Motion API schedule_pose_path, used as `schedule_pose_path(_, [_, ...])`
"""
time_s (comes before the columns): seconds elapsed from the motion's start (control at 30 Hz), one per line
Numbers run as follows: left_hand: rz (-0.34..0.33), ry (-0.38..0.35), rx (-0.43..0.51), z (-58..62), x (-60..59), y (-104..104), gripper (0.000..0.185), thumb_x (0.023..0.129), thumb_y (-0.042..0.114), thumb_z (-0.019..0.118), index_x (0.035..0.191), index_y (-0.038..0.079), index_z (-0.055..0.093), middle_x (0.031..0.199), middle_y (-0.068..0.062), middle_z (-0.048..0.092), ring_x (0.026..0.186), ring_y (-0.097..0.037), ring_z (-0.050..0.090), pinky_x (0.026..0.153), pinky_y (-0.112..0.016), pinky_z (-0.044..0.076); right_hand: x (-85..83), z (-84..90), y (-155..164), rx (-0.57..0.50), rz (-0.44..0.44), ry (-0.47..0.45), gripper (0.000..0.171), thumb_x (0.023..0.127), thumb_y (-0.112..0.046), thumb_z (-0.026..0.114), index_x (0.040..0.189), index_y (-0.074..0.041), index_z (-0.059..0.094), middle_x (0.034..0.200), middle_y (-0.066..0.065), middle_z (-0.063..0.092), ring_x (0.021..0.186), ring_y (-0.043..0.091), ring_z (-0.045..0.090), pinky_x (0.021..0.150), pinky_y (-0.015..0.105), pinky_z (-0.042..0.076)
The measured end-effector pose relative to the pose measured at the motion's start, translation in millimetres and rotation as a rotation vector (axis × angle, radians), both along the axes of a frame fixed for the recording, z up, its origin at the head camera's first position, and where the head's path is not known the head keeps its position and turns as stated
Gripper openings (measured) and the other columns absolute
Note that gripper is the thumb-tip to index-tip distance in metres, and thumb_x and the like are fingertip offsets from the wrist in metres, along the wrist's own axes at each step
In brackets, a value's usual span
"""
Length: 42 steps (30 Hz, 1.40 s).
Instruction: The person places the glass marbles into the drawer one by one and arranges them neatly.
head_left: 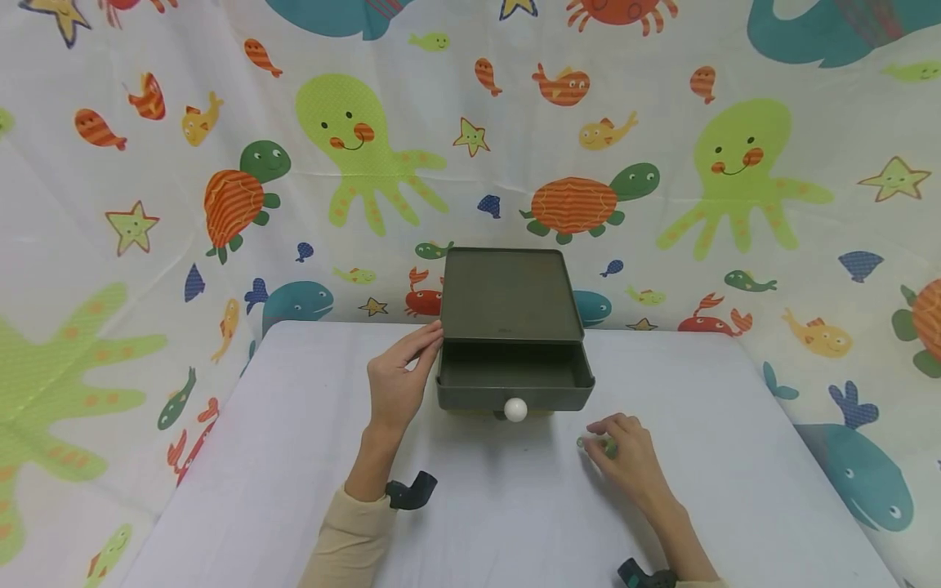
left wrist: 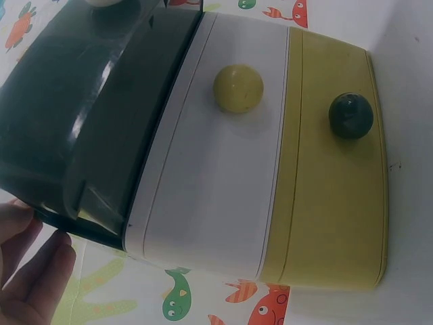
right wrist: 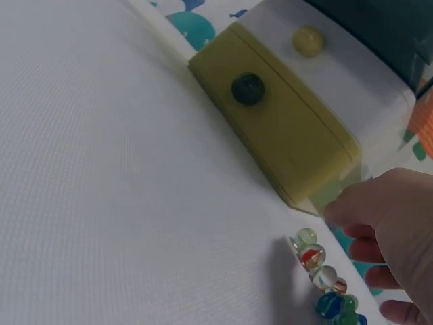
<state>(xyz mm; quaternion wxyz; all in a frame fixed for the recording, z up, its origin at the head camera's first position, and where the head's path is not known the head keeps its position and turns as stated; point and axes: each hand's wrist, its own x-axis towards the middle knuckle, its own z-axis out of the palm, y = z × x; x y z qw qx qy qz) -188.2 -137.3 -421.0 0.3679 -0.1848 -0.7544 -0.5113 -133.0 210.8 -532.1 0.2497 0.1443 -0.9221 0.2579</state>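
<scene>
Drawer open, marbles at right hand.
My left hand (head_left: 399,377) rests flat-fingered against the drawer unit (head_left: 510,298); my right hand (head_left: 625,454) curls over the marbles (right wrist: 323,279), beside it.

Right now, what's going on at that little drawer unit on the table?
A person sits at a white table with a small three-drawer chest. The top dark green drawer is pulled out and looks empty; the white drawer and yellow drawer below are closed. The left hand rests against the chest's left side, steadying it. The right hand is on the table to the right of the drawer, its fingers gathering a cluster of glass marbles.
</scene>
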Motion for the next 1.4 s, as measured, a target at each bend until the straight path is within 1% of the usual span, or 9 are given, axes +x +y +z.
schedule_pose_path(0.2, [0.003, 0.000, 0.002, 0.1, -1.7, 2, 0.020, 0.090, 0.006, 0.073, 0.109, 0.001, 0.077, 0.115, -0.012, 0.075, 0.108, -0.027, 0.073, 0.091, -0.013, 0.055, -4.5, -4.6, 2, 0.016, 0.008, 0.005, 0.017, 0.071, -0.008, 0.084, 0.085, -0.009, 0.074, 0.083, 0.002, 0.065, 0.081, 0.021, 0.057, 0.068, 0.036, 0.043])
schedule_pose_path(0.33, [0.008, -0.016, 0.002, -0.2, -2.7, 3, 0.020, 0.090, 0.006, 0.073, 0.110, 0.002, 0.077, 0.117, -0.011, 0.075, 0.109, -0.025, 0.073, 0.092, -0.014, 0.055, -5.8, -6.6, 3, 0.030, -0.001, -0.057, 0.018, 0.072, -0.010, 0.085, 0.087, -0.011, 0.074, 0.087, 0.002, 0.064, 0.086, 0.023, 0.056, 0.071, 0.034, 0.038])
schedule_pose_path(0.43, [0.012, -0.020, 0.001, -0.5, -3.1, 4, 0.020, 0.091, 0.007, 0.073, 0.110, 0.002, 0.077, 0.117, -0.011, 0.075, 0.109, -0.025, 0.073, 0.092, -0.014, 0.055, -6.2, -8.0, 3, 0.044, -0.016, -0.120, 0.018, 0.074, -0.013, 0.084, 0.089, -0.012, 0.074, 0.090, 0.001, 0.063, 0.090, 0.024, 0.055, 0.074, 0.036, 0.037])
schedule_pose_path(0.53, [0.015, -0.014, 0.001, -1.2, -3.5, 4, 0.020, 0.091, 0.006, 0.073, 0.110, 0.002, 0.077, 0.117, -0.011, 0.075, 0.109, -0.025, 0.073, 0.091, -0.013, 0.055, -6.2, -9.3, 3, 0.055, -0.024, -0.158, 0.016, 0.077, -0.015, 0.084, 0.090, -0.012, 0.074, 0.092, 0.001, 0.063, 0.092, 0.023, 0.054, 0.076, 0.037, 0.037])
schedule_pose_path(0.77, [0.015, 0.000, 0.002, -1.4, -3.3, 4, 0.020, 0.091, 0.006, 0.072, 0.110, 0.002, 0.077, 0.117, -0.011, 0.075, 0.108, -0.025, 0.073, 0.091, -0.013, 0.055, -7.2, -12.3, 3, 0.057, -0.020, -0.152, 0.016, 0.076, -0.013, 0.084, 0.087, -0.014, 0.073, 0.091, 0.000, 0.063, 0.089, 0.020, 0.051, 0.075, 0.037, 0.035])
schedule_pose_path(0.9, [0.014, 0.006, 0.003, -1.2, -2.6, 5, 0.020, 0.091, 0.006, 0.072, 0.109, 0.002, 0.077, 0.116, -0.012, 0.075, 0.108, -0.027, 0.073, 0.091, -0.013, 0.055, -7.3, -11.9, 2, 0.059, -0.032, -0.176, 0.015, 0.077, -0.013, 0.084, 0.088, -0.014, 0.073, 0.092, 0.001, 0.063, 0.091, 0.021, 0.052, 0.077, 0.038, 0.036])
schedule_pose_path(1.03, [0.022, -0.001, -0.001, 0.7, 1.5, 6, 0.020, 0.091, 0.007, 0.072, 0.110, 0.002, 0.077, 0.116, -0.011, 0.075, 0.108, -0.026, 0.073, 0.091, -0.013, 0.055, -5.3, -9.9, 3, 0.059, -0.037, -0.185, 0.014, 0.078, -0.013, 0.083, 0.087, -0.014, 0.073, 0.093, 0.001, 0.063, 0.091, 0.022, 0.052, 0.077, 0.038, 0.036])
schedule_pose_path(1.4, [0.036, 0.002, 0.004, 2.9, 12.6, 10, 0.019, 0.090, 0.006, 0.073, 0.109, 0.002, 0.077, 0.116, -0.012, 0.075, 0.107, -0.026, 0.073, 0.093, -0.014, 0.055, 0.4, -8.3, 7, 0.056, -0.019, -0.149, 0.013, 0.077, -0.013, 0.082, 0.084, -0.015, 0.071, 0.092, 0.000, 0.063, 0.090, 0.020, 0.051, 0.075, 0.037, 0.035])
